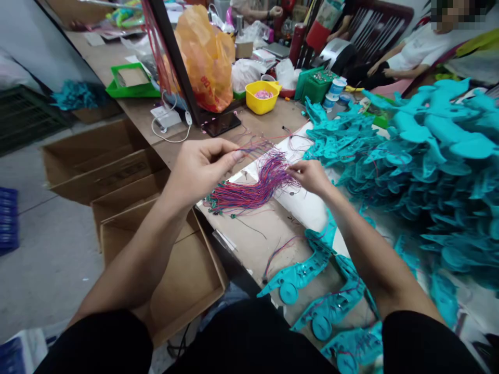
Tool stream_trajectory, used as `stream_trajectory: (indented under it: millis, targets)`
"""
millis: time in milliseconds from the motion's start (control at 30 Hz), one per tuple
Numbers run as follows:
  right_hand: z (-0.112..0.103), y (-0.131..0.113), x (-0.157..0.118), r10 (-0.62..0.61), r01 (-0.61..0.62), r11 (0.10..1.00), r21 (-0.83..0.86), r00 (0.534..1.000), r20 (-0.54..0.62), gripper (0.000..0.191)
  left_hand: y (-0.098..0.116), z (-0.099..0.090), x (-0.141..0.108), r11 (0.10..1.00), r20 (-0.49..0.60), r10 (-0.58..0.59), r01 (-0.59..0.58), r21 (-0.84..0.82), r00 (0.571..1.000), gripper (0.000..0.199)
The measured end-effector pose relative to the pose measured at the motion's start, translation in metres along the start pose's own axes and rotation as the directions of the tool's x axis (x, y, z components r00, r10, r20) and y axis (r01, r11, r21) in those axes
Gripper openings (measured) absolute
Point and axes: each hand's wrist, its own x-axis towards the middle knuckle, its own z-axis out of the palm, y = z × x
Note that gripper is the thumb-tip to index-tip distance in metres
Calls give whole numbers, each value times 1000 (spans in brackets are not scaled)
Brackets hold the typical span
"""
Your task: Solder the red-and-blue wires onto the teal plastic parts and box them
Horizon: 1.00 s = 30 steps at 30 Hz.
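Pinching thin wires [249, 149] in left hand [200, 169]; wire bundle [247, 196] running inward from tabletop's [253, 228] left edge, inner end nearer right hand [312, 177], hold there unclear.

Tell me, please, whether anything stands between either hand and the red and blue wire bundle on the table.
Nothing visible does. The right hand is at the right end of the wire bundle, and the left hand pinches thin strands near it. The dark phone lies beyond the left hand, not between.
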Motion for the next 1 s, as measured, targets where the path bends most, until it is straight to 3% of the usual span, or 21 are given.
stream_trajectory:
  millis: [133, 300, 500, 733, 900, 1000]
  targets:
    - [-7, -2, 0, 66, -66, 979, 195, 998, 6, 29, -9, 12, 0, 998, 61, -69, 68, 9, 996, 14]
    - [-21, 0, -2, 82, -91, 960, 265, 996, 47, 28, -17, 22, -1, 994, 131, -104, 107, -21, 986, 14]
    - [-35, 0, 4, 81, -98, 945, 312, 995, 65, 29, -26, 17, 3, 988, 62, -125, 130, -84, 990, 13]
    - [-35, -23, 11, 60, -88, 898, 432, 995, 77, 23, -28, -8, 12, 964, -67, -106, 86, -252, 992, 17]
    - [-42, -46, 14, 37, 3, 784, 620, 998, -52, 24, -22, -39, 19, 921, -182, -49, -26, -390, 982, 30]
    - [-47, -53, 18, -17, 10, 797, 604, 1000, 5, 23, -33, -60, 23, 924, -257, -67, -37, -381, 964, 35]
